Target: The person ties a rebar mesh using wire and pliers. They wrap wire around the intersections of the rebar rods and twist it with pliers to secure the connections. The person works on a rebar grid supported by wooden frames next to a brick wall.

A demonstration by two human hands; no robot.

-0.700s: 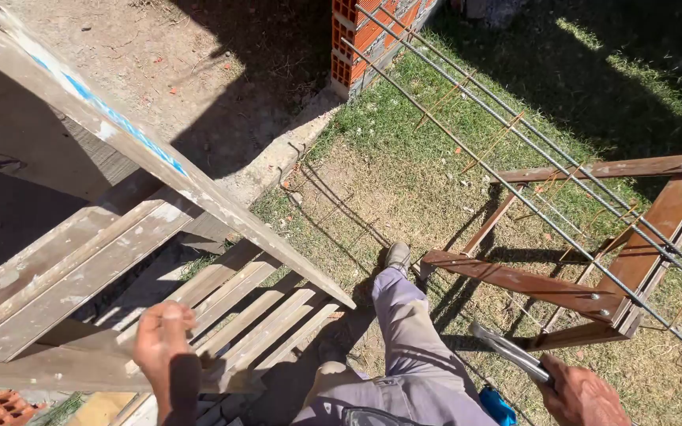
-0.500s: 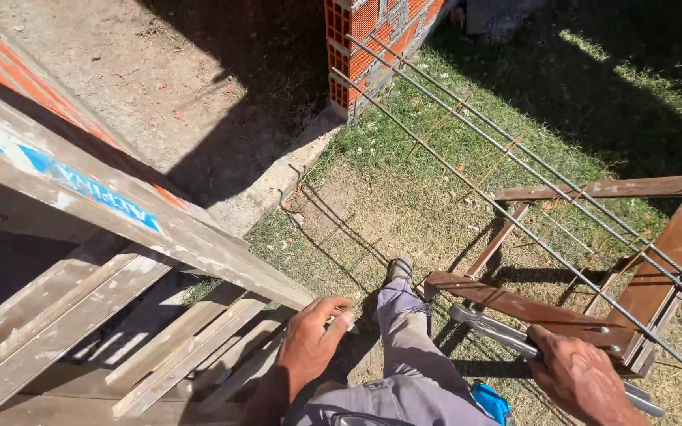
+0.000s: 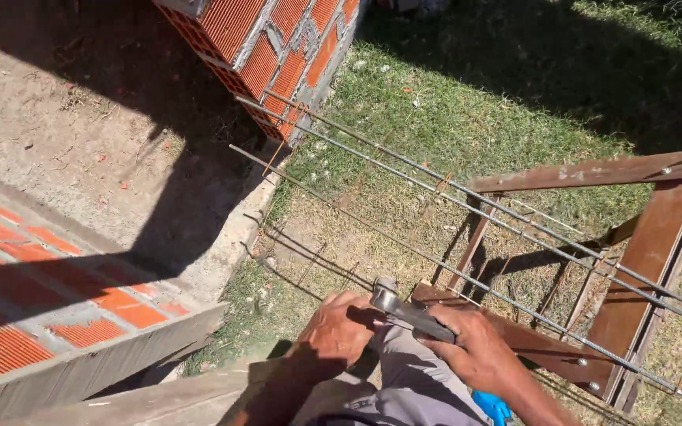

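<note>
Right hand (image 3: pixel 475 355) clamped round the handles of the metal pincers (image 3: pixel 406 313), head pointed left, above the grey trouser leg (image 3: pixel 420 386). Left hand (image 3: pixel 337 331) curled against that head, touching; whether gripped on it, impossible to tell. Judged as a two-handed readying of the tool, not yet at the steel. Just beyond, long rebar rods (image 3: pixel 451 189) laid across a brown wooden trestle (image 3: pixel 649 244) on grass (image 3: pixel 467 95), ends reaching the red brick wall (image 3: pixel 278 47).

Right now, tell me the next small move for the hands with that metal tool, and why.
Probably carry the metal tool forward to the nearest steel bar. The right hand grips its handle and the left hand touches near its head, while its head sits short of the bars lying across the brown trestle.
</note>
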